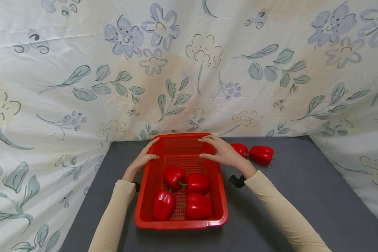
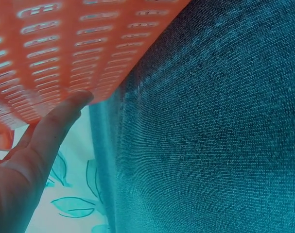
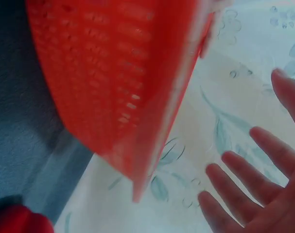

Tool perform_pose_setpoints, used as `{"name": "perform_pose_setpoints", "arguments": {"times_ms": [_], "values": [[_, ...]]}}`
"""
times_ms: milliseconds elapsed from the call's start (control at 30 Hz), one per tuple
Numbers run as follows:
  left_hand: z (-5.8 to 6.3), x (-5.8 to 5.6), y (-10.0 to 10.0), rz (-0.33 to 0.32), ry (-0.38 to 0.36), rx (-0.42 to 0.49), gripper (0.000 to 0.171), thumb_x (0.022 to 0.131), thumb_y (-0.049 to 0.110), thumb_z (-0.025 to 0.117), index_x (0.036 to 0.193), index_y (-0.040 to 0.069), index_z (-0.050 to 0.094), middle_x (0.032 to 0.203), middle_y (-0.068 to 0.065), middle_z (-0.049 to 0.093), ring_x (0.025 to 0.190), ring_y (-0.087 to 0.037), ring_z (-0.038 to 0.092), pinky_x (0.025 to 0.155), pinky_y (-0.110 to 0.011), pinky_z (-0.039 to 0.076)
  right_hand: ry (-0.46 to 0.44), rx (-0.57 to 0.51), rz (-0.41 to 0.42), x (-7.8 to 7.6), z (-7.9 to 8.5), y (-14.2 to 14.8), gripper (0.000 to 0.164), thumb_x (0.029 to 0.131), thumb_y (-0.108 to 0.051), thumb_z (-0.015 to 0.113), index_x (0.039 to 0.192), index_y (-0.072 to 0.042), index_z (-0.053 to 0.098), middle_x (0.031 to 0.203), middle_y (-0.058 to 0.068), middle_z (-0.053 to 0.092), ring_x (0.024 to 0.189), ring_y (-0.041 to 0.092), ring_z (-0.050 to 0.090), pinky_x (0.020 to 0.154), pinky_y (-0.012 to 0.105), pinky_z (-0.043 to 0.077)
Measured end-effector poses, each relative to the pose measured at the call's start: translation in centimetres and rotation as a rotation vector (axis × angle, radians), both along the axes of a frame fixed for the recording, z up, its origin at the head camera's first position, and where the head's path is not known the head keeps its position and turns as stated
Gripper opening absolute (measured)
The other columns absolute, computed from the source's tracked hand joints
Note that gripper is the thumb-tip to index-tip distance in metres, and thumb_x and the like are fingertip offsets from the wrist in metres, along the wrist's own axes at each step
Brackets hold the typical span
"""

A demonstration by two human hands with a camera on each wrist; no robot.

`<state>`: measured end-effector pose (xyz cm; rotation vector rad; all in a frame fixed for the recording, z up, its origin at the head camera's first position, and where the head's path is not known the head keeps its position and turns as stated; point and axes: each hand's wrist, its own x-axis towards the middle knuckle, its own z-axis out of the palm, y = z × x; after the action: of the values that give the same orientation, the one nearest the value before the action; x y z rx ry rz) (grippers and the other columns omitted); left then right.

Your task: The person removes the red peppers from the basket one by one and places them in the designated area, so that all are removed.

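Observation:
A red plastic basket with slotted walls holds several glossy red bell peppers with green stems. At its left side, toward the far end, my left hand grips the rim, the thumb reaching over the edge. In the left wrist view, the left hand's fingers lie along the outside of the slotted wall. My right hand hovers by the far right part of the rim. The right wrist view shows that right hand with spread fingers, apart from the basket wall.
Two more red bell peppers, one nearer the right wrist and one farther right, lie on the dark grey tabletop. A floral cloth hangs behind the table and along both sides.

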<state>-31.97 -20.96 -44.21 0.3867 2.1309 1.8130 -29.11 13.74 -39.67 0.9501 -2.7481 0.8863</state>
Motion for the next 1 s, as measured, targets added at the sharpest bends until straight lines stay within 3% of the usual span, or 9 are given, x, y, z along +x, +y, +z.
{"name": "perform_pose_setpoints", "arguments": {"times_ms": [367, 633, 1000], "values": [[-0.1, 0.2, 0.1, 0.004, -0.008, -0.018, 0.073, 0.088, -0.005, 0.046, 0.15, 0.02, 0.014, 0.149, -0.022, 0.017, 0.12, -0.053, 0.038, 0.082, -0.05, 0.05, -0.096, 0.14, 0.152, 1.4, -0.9, -1.5, 0.063, 0.079, -0.051, 0.065, 0.133, -0.02, 0.051, 0.131, 0.002, 0.049, 0.114, 0.019, 0.051, 0.089, 0.041, 0.048], [-2.0, -0.7, -0.4, 0.03, 0.009, -0.005, 0.07, 0.09, -0.003, 0.046, 0.149, 0.026, 0.02, 0.146, -0.02, 0.024, 0.119, -0.051, 0.041, 0.078, -0.047, 0.052, -0.093, 0.197, 0.255, 2.4, -2.3, -2.3, 0.064, 0.078, -0.052, 0.065, 0.133, -0.022, 0.051, 0.129, 0.001, 0.051, 0.114, 0.016, 0.05, 0.089, 0.036, 0.048], [-2.4, -0.5, -0.4, 0.048, 0.052, -0.038, 0.07, 0.089, -0.002, 0.048, 0.147, 0.028, 0.023, 0.146, -0.017, 0.026, 0.116, -0.048, 0.044, 0.076, -0.04, 0.053, -0.111, 0.305, 0.292, 3.5, -3.5, -3.0, 0.066, 0.076, -0.055, 0.065, 0.132, -0.023, 0.052, 0.125, -0.003, 0.054, 0.106, 0.009, 0.052, 0.086, 0.031, 0.049]]}}
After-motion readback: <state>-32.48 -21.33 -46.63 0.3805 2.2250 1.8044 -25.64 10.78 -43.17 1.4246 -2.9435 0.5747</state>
